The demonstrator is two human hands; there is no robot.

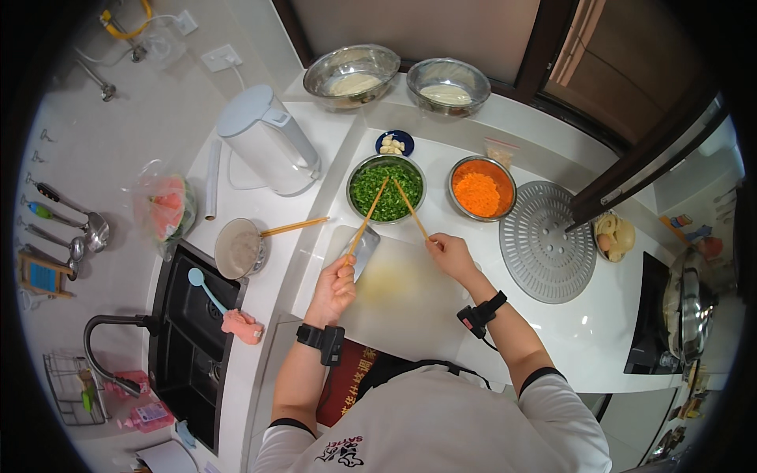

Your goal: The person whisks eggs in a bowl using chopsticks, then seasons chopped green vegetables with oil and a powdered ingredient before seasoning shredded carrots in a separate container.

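My left hand point(334, 290) grips a wooden chopstick point(368, 217), and my right hand point(452, 255) holds a second chopstick point(412, 210). Both tips meet in the finely chopped greens point(372, 188) that fill a stainless steel bowl point(351, 204). Below the hands lies a translucent cutting board point(408, 319) with a yellowish stain. A cleaver blade point(368, 245) rests at its upper left, partly covered by my left hand. Right of the greens, another metal bowl point(513, 188) contains shredded orange vegetable, likely carrot point(476, 195). Peeled garlic cloves point(390, 143) sit on a small blue dish point(408, 139).
A perforated steamer plate point(547, 245) lies to the right, under the open window frame point(639, 171). Two film-covered bowls point(378, 56) line the sill. On the left stand an electric kettle point(269, 142), a pot point(236, 248) with chopsticks point(295, 227) beside it, and a black sink point(192, 349).
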